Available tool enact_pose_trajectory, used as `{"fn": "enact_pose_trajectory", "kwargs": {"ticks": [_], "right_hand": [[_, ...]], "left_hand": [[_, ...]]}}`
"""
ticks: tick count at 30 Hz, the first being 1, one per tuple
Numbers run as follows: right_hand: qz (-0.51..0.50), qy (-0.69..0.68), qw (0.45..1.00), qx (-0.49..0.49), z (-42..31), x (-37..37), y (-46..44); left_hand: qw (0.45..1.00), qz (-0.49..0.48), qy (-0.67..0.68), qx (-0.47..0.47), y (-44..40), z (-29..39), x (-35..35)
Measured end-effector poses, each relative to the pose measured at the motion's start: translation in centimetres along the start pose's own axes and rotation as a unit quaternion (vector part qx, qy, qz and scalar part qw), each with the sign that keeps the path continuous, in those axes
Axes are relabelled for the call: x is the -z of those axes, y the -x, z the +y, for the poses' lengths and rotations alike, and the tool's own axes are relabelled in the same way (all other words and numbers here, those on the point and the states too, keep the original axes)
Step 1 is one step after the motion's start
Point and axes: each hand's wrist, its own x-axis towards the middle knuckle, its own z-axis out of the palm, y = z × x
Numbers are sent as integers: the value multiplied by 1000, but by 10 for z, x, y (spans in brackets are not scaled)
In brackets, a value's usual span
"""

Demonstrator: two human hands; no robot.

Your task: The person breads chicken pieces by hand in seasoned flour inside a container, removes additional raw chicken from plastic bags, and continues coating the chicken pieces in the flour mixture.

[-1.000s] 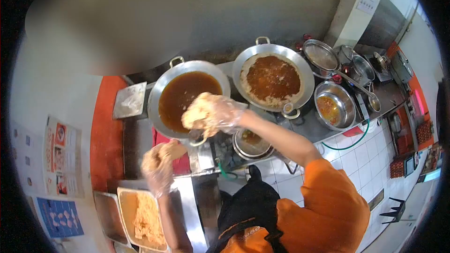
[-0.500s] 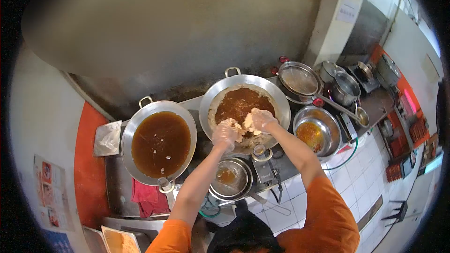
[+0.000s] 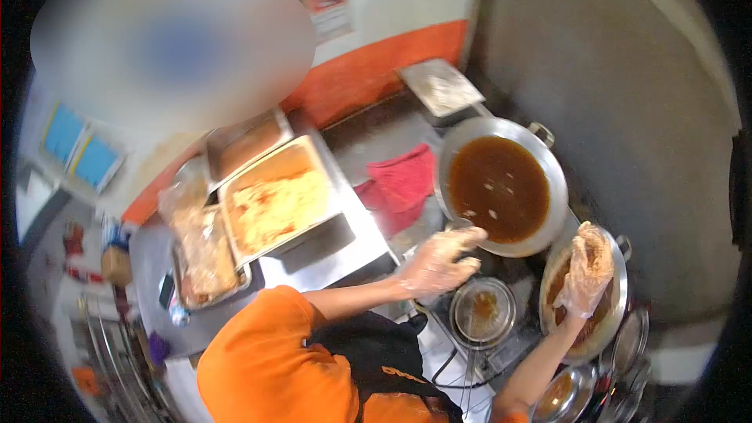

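Note:
My left hand (image 3: pixel 442 265), in a clear glove caked with pale batter, is open and holds nothing, with a gap between thumb and fingers. It is near the rim of a wide wok (image 3: pixel 558 207) of brown oil with small pale bits afloat. My right hand (image 3: pixel 587 270), gloved and thickly coated with batter, is over a second wok (image 3: pixel 619 282) of brown oil. Its fingers stretch upward, close together, and no separate piece can be made out in them. Below my left hand, a round strainer (image 3: pixel 483 313) with brown crumbs rests over a pot.
A metal tray (image 3: pixel 341 196) of battered food stands on the left counter, with another tray (image 3: pixel 251 145) behind and a bagged tray (image 3: pixel 204 258) beside it. A red cloth (image 3: pixel 403 184) lies near the wok. A steel bowl (image 3: pixel 576 399) stands at lower right.
The view has swung left, bringing the trays into sight. My hands have moved apart. Battered pieces were in both hands over the second wok; my left hand is now empty and away from it.

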Motion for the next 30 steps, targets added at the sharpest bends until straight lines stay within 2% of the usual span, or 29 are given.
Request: {"fn": "enact_pose_trajectory", "kwargs": {"ticks": [1, 2, 3, 4, 5, 6, 7, 8, 10, 11, 12, 15, 16, 18, 21, 22, 23, 24, 25, 26, 29, 30], "right_hand": [[-25, -80, 996, 12, -28, -38, -2], [-65, -104, 992, -6, -60, -80, -3], [-124, -118, 984, 43, -90, -121, -6], [-161, -164, 973, 27, -118, -168, 1], [-223, -102, 960, 136, -139, -213, 2], [-287, -148, 936, 143, -149, -267, 10], [-350, -148, 907, 181, -165, -316, 17], [-443, -198, 865, 125, -163, -374, 32], [-606, -186, 767, 98, -165, -470, 62], [-675, -67, 711, 187, -143, -525, 82], [-722, 33, 627, 291, -121, -579, 103], [-740, 144, 620, 217, -154, -599, 140], [-740, 143, 613, 238, -151, -607, 150], [-740, 138, 595, 281, -134, -620, 170], [-819, 18, 567, 88, -140, -613, 180], [-806, -36, 588, 51, -157, -607, 186], [-801, -27, 598, 19, -155, -613, 197], [-794, -18, 608, -13, -158, -620, 205], [-786, -8, 616, -46, -160, -625, 210], [-790, -65, 603, -88, -160, -627, 215], [-739, -118, 653, -120, -157, -630, 233], [-753, -69, 652, -48, -153, -634, 231]], "left_hand": [[992, 51, 57, 100, 18, -11, 41], [977, 153, 74, 131, 45, -21, 85], [969, 195, -47, 148, 65, -42, 130], [941, 280, -113, 151, 97, -75, 161], [901, 362, -174, 162, 128, -108, 192], [869, 410, -248, 122, 161, -157, 217], [857, 466, -19, 218, 178, -164, 230], [760, 549, 203, 282, 195, -170, 244], [622, 591, 397, 327, 205, -158, 270], [564, 597, 472, 320, 207, -155, 276], [499, 598, 544, 311, 211, -155, 279], [542, 582, 515, 321, 237, -220, 279], [555, 580, 463, 376, 237, -250, 271], [599, 517, 462, 400, 243, -279, 264], [500, 559, 550, 368, 245, -239, 290], [482, 570, 552, 373, 237, -233, 300], [462, 579, 554, 380, 233, -227, 308], [466, 567, 524, 432, 233, -223, 316], [496, 561, 515, 417, 235, -228, 315], [511, 555, 509, 415, 238, -234, 311], [545, 547, 498, 395, 249, -229, 305], [559, 549, 492, 379, 254, -221, 303]]}}
